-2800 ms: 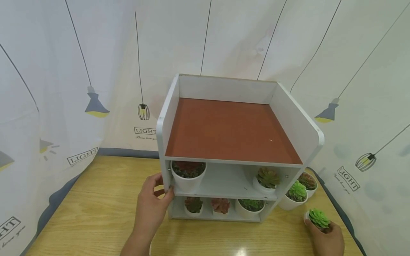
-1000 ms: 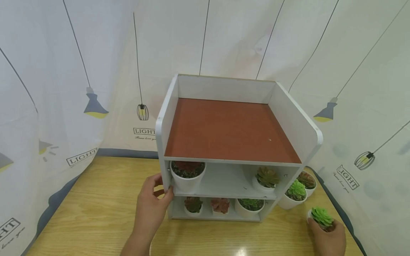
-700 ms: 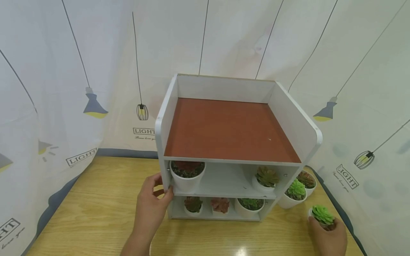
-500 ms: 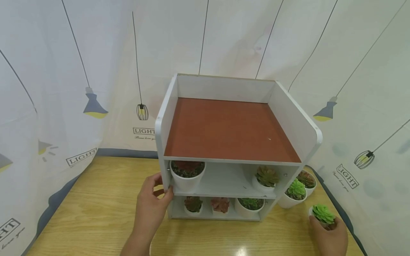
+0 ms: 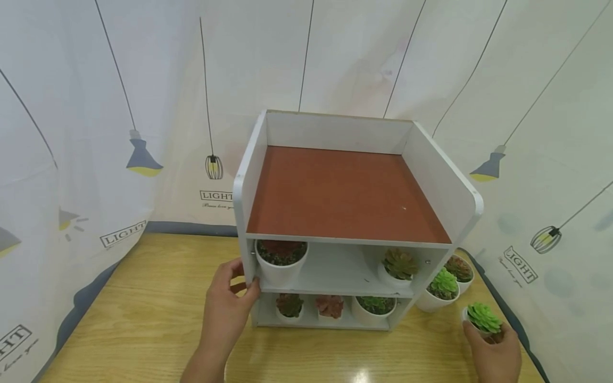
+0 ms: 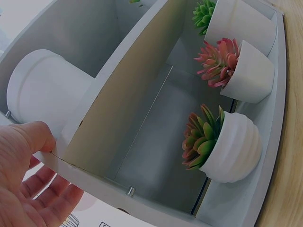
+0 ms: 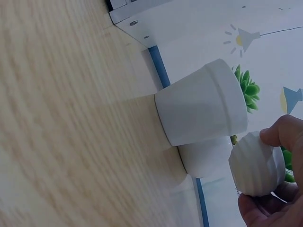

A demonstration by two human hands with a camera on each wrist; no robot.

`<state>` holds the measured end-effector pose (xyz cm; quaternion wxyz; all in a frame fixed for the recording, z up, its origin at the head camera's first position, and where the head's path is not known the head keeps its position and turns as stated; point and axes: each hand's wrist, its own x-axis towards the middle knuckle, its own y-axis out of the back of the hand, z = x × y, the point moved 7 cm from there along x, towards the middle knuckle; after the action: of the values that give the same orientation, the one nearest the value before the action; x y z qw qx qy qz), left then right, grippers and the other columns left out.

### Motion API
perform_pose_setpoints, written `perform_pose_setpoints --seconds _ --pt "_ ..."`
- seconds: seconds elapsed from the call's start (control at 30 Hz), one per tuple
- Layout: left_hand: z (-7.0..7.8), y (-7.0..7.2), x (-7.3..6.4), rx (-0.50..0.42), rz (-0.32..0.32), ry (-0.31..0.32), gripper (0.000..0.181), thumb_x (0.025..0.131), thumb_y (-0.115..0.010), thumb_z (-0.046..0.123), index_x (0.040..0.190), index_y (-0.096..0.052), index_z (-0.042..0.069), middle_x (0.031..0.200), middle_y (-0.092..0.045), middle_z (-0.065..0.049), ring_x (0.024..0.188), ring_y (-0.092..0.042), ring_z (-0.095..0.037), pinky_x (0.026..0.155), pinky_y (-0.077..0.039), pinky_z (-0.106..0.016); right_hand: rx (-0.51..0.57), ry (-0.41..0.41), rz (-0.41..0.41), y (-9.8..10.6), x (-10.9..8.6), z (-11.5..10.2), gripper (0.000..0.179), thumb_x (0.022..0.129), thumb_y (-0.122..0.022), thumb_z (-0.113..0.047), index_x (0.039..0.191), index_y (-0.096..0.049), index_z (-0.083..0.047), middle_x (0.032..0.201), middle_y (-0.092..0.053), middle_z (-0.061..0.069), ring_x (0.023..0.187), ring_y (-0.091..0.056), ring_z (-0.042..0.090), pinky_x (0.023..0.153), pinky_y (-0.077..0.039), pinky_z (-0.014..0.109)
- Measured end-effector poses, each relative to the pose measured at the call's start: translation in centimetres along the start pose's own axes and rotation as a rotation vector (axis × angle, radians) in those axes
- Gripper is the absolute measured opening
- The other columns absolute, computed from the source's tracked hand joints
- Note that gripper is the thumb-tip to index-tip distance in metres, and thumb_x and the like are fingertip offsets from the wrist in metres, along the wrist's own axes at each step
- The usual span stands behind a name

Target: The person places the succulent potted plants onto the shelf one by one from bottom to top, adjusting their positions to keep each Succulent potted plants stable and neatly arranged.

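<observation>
A white shelf unit (image 5: 335, 292) with a brown top board (image 5: 345, 197) stands in the middle of the table. My left hand (image 5: 227, 303) holds its left side panel, thumb on the front edge and fingers outside, as the left wrist view confirms. At the right, my right hand (image 5: 498, 354) grips a small bright green succulent (image 5: 483, 317) by its ribbed white pot (image 7: 255, 165). In the right wrist view that pot is off the table, thumb on one side and fingers on the other. Behind it stand a green succulent (image 5: 442, 286) and a reddish succulent (image 5: 460, 270) in white pots.
The middle shelf bears a large white pot (image 5: 280, 271) at left and a small succulent (image 5: 399, 265) at right. Below stand a dark red-green succulent (image 5: 289, 306), a pink one (image 5: 329, 307) and a green one (image 5: 375, 307). A lamp-print cloth (image 5: 354, 58) hangs behind the wooden table (image 5: 153, 298).
My right hand has shifted slightly right and away from me with the green succulent. The left hand stays on the side panel, and the shelf has not visibly moved.
</observation>
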<state>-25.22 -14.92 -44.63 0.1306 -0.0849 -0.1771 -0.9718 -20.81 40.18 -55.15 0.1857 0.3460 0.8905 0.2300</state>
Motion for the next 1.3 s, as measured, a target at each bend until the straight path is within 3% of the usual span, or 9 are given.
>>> perform_pose_setpoints --seconds 0.47,1.1,1.3 --pt "0.2 -0.1 0.2 0.018 0.005 -0.012 0.041 0.094 -0.075 0.009 0.132 -0.062 0.014 0.123 -0.061 -0.002 0.115 -0.059 -0.018 0.097 -0.060 -0.042 0.010 -0.025 -0.048 0.5 -1.1 -1.7 0.100 0.097 -0.064 -0.050 0.163 -0.012 0.004 0.160 -0.027 0.038 0.143 -0.034 0.057 0.114 -0.040 0.068" --pt "0.0 0.0 0.1 0.021 0.022 -0.026 0.041 0.092 -0.076 0.006 0.130 -0.063 0.012 0.121 -0.062 -0.003 0.112 -0.060 -0.018 0.095 -0.061 -0.040 0.017 0.068 -0.066 0.9 -3.1 -4.4 0.089 0.098 -0.065 -0.047 0.160 -0.026 0.005 0.159 -0.032 0.033 0.141 -0.040 0.056 0.113 -0.043 0.066" --pt "0.0 0.0 0.1 0.017 0.029 -0.028 0.041 0.092 -0.077 0.005 0.130 -0.063 0.012 0.120 -0.062 -0.003 0.112 -0.059 -0.017 0.095 -0.061 -0.040 0.008 0.078 -0.051 0.8 -4.0 -5.0 0.092 0.098 -0.066 -0.048 0.160 -0.024 0.005 0.159 -0.030 0.035 0.141 -0.040 0.059 0.113 -0.042 0.068"
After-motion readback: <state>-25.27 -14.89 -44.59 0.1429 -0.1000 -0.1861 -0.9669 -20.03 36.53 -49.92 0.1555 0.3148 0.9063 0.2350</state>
